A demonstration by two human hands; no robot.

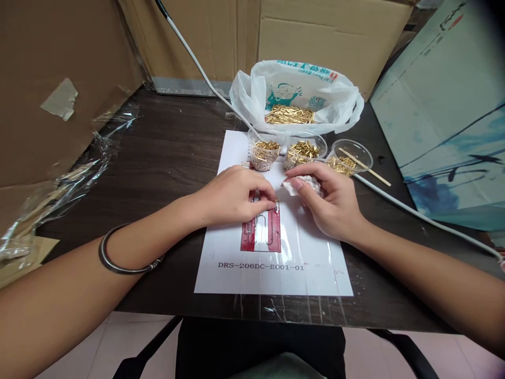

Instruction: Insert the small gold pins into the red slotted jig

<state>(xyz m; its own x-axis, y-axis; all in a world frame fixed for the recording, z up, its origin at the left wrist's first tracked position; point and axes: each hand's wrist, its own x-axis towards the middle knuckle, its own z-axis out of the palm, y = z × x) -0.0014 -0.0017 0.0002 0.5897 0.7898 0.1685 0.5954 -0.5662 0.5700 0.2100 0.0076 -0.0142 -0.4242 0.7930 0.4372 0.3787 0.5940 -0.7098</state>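
My left hand (240,195) is over a red-and-white printed drawing (261,246) on a white sheet (221,279), thumb and forefinger pinched together. A tiny gold glint shows at those fingertips; what they hold is too small to name. My right hand (335,205), to the right, has its fingers closed on a crumpled white tissue (310,185). Just beyond the hands stand three clear plastic cups: the left cup (265,158) and the middle cup (303,155) hold small gold metal pieces. The right cup (349,160) is tilted, with similar pieces inside.
A white plastic bag (248,100) with many gold pins (290,115) stands behind the cups. A thin wooden stick (376,175) rests across the right cup. One white cable (197,60) runs over the dark table (165,137). Cardboard (197,42) walls the back and left.
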